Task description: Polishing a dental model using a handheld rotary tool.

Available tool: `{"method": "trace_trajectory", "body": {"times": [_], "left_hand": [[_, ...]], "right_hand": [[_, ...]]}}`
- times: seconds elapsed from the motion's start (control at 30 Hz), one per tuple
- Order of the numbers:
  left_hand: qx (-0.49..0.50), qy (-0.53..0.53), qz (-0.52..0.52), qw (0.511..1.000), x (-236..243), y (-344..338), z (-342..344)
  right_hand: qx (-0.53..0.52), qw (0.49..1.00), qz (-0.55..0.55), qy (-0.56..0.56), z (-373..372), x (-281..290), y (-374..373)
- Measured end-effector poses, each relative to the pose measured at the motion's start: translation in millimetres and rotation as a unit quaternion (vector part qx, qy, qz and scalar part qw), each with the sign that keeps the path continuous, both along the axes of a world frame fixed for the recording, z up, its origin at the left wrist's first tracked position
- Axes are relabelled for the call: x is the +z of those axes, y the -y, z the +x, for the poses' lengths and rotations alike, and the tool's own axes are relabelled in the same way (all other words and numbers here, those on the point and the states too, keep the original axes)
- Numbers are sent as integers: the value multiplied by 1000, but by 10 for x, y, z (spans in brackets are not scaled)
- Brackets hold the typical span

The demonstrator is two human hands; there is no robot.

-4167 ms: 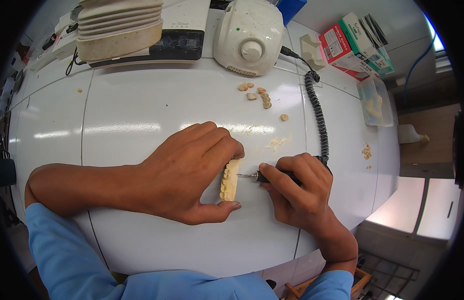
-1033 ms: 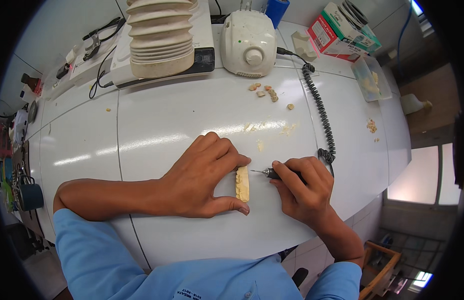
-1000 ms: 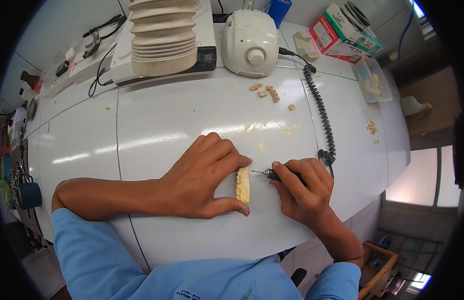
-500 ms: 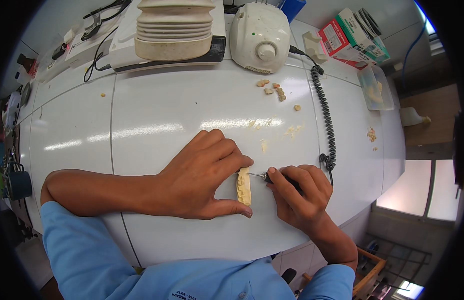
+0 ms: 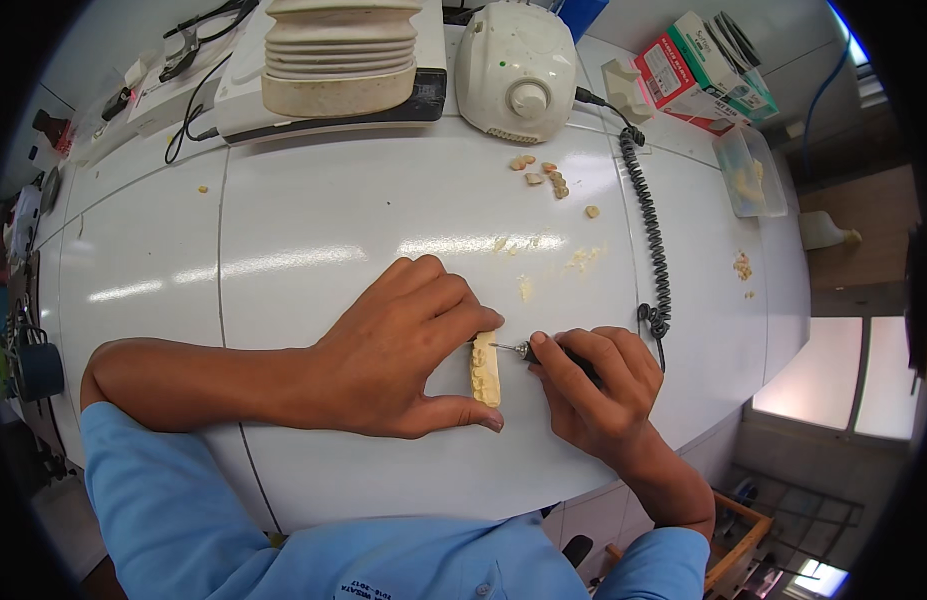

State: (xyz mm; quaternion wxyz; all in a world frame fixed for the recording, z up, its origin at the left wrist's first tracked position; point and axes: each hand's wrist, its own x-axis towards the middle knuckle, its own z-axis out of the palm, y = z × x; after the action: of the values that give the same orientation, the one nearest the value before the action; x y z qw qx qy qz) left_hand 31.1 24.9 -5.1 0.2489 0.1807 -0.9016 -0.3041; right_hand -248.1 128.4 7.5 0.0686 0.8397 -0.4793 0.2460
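A cream-yellow dental model (image 5: 486, 375), a strip of teeth on a block, lies on the white table with its long side running toward me. My left hand (image 5: 408, 350) grips it by the ends, index fingertip at the far end and thumb at the near end. In my right hand (image 5: 605, 385) is a dark rotary handpiece (image 5: 580, 365), held like a pen. Its thin metal bur (image 5: 506, 347) points left and reaches the model's upper part; whether the tip touches cannot be made out.
A white control unit (image 5: 516, 72) with a knob connects to a coiled black cord (image 5: 649, 215). Left of it stands a pleated white cover (image 5: 340, 58) on a device. Loose tooth pieces (image 5: 558, 184) and yellowish dust (image 5: 581, 259) lie beyond my hands. A clear plastic box (image 5: 750, 172) sits at right.
Almost nothing differs. The view has shifted very slightly, and the bur stays at the upper part of the model.
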Motion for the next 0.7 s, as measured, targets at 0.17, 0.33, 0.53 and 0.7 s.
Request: {"method": "trace_trajectory", "body": {"times": [0.17, 0.33, 0.53, 0.7], "left_hand": [[-2, -2, 0, 1000, -3, 4, 1], [-1, 0, 0, 1000, 2, 3, 2], [-4, -3, 0, 1000, -16, 10, 0], [-5, 0, 0, 1000, 2, 11, 9]], "right_hand": [[3, 1000, 3, 3, 12, 7, 3], [14, 1000, -3, 6, 4, 6, 3], [13, 1000, 0, 5, 6, 7, 3], [16, 1000, -6, 10, 6, -8, 12]]}}
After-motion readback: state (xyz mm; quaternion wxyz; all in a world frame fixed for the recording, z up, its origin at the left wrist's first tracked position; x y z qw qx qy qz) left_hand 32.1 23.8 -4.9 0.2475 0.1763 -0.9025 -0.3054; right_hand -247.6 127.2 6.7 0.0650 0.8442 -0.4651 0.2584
